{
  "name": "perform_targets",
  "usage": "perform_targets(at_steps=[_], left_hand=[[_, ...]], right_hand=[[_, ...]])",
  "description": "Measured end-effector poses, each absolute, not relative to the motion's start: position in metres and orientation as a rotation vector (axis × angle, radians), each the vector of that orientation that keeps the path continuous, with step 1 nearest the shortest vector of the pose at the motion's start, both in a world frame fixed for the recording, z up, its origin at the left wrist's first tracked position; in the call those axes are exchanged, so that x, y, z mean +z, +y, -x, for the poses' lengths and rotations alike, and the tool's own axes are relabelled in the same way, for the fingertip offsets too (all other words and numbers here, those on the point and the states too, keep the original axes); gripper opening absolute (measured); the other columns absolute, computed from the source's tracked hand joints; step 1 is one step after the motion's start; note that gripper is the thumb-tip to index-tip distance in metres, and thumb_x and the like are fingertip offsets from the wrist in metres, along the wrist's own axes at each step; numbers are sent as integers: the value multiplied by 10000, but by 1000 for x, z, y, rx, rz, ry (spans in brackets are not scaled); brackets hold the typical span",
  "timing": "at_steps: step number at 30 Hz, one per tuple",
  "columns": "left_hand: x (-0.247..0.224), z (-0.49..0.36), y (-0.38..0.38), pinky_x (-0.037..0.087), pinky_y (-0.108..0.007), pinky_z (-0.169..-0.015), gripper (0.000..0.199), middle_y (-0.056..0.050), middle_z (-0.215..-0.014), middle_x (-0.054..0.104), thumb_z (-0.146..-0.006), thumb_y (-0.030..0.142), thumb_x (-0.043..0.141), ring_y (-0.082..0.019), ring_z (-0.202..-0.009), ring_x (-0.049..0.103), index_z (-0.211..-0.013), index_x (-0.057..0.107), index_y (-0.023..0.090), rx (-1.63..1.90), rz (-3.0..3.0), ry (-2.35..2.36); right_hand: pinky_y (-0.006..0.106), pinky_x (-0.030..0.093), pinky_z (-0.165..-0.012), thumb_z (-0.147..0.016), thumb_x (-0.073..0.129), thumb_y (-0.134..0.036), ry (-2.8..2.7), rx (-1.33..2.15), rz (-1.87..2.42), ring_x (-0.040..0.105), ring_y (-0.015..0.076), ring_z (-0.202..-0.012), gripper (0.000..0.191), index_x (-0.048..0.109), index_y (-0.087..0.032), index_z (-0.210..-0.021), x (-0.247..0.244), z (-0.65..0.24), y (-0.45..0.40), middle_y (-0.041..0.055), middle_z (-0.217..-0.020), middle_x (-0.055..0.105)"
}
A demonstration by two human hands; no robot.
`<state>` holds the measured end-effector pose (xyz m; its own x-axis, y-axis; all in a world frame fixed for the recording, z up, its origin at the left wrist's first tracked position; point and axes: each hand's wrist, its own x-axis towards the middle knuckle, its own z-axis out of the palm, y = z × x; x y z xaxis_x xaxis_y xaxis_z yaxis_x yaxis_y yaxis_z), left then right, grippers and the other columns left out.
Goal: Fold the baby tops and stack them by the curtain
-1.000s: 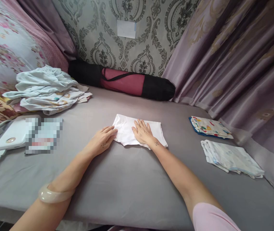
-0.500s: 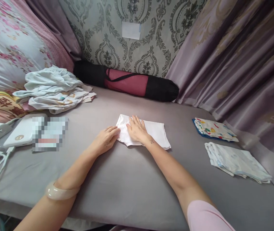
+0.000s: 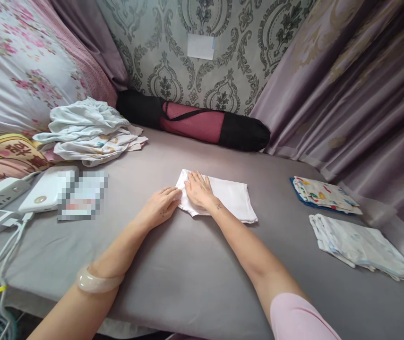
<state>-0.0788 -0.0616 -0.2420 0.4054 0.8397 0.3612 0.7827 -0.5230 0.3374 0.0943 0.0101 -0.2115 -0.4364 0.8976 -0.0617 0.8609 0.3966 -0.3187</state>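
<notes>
A folded white piece of clothing (image 3: 232,193) lies flat on the grey bed sheet in front of me. My right hand (image 3: 199,191) rests palm down on its left part, fingers stretched out. At the cloth's left edge is my left hand (image 3: 162,205), fingers close together and closed on that edge; the fingertips' underside is hidden.
Two folded stacks, one colourful print (image 3: 325,193) and one pale (image 3: 361,245), lie at the right. A heap of clothes (image 3: 88,132), a power strip (image 3: 1,193) and a white device (image 3: 47,191) are left. A black-and-pink roll bag (image 3: 193,123) lies along the wall.
My right hand has slid a little left across the white cloth, toward my left hand. My left hand stays at the edge. The whole view has shifted slightly.
</notes>
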Motion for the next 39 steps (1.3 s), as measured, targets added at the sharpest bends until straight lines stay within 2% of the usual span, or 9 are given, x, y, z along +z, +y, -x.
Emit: perform_targets(at_steps=[5, 11, 15, 19, 24, 31, 35, 39], left_hand=[[-243, 79, -61, 518, -401, -868, 364, -135, -1126, 678, -970, 417, 400, -272, -1054, 643, -1249, 487, 200, 761, -2400, 1615], [-242, 80, -61, 518, -423, -884, 433, -146, -1217, 672, -936, 440, 451, -296, -1098, 639, -1293, 454, 195, 743, -2318, 1651], [-238, 78, -62, 522, -399, -872, 378, -124, -1159, 704, -970, 390, 379, -269, -1066, 664, -1289, 478, 211, 780, -2243, 1717], [-237, 78, -61, 520, -389, -867, 359, -112, -1055, 730, -984, 284, 317, -248, -1008, 687, -1282, 498, 199, 837, -2088, 1903], [-242, 82, -57, 517, -381, -903, 349, -108, -1082, 721, -962, 237, 327, -233, -1034, 674, -1258, 507, 198, 974, -2027, 2008], [-243, 79, -60, 497, -419, -955, 350, -136, -1182, 676, -968, 312, 358, -255, -1087, 642, -1262, 508, 194, 1011, -2216, 1798], [-237, 73, -63, 495, -400, -961, 346, -119, -1184, 660, -987, 325, 352, -245, -1097, 627, -1276, 507, 213, 963, -2417, 1600], [-237, 65, -65, 470, -429, -1019, 373, -144, -1263, 621, -996, 307, 335, -262, -1194, 581, -1304, 511, 190, 925, -2509, 1442]], right_hand=[[480, 90, -1213, -1011, 161, -374, -2551, 466, 1554, 170, 248, -1502, 620, 272, -84, -1548, -220, -76, 24, 94, -1619, 259], [453, 88, -1216, -1014, 171, -378, -2524, 453, 1597, 163, 234, -1503, 613, 258, -104, -1555, -224, -74, 30, 83, -1626, 242], [457, 90, -1213, -1016, 170, -392, -2511, 495, 1616, 139, 249, -1510, 633, 246, -66, -1552, -216, -73, 21, 115, -1629, 217], [456, 52, -1215, -1008, 206, -373, -2477, 384, 1614, 109, 257, -1514, 640, 251, -18, -1539, -218, -61, 1, 150, -1629, 195], [475, 44, -1213, -1002, 210, -372, -2443, 352, 1625, 107, 262, -1514, 642, 291, -1, -1520, -231, -46, -10, 166, -1627, 191], [416, 100, -1219, -1022, 173, -391, -2401, 451, 1519, 148, 238, -1507, 626, 303, -44, -1527, -214, -74, -14, 135, -1624, 227], [440, 22, -1220, -1028, 220, -399, -2367, 300, 1617, 94, 253, -1517, 629, 277, -31, -1535, -212, -108, -31, 160, -1629, 190], [443, 25, -1218, -1033, 222, -425, -2356, 256, 1699, 110, 239, -1515, 625, 286, -64, -1539, -228, -123, -40, 147, -1624, 215]])
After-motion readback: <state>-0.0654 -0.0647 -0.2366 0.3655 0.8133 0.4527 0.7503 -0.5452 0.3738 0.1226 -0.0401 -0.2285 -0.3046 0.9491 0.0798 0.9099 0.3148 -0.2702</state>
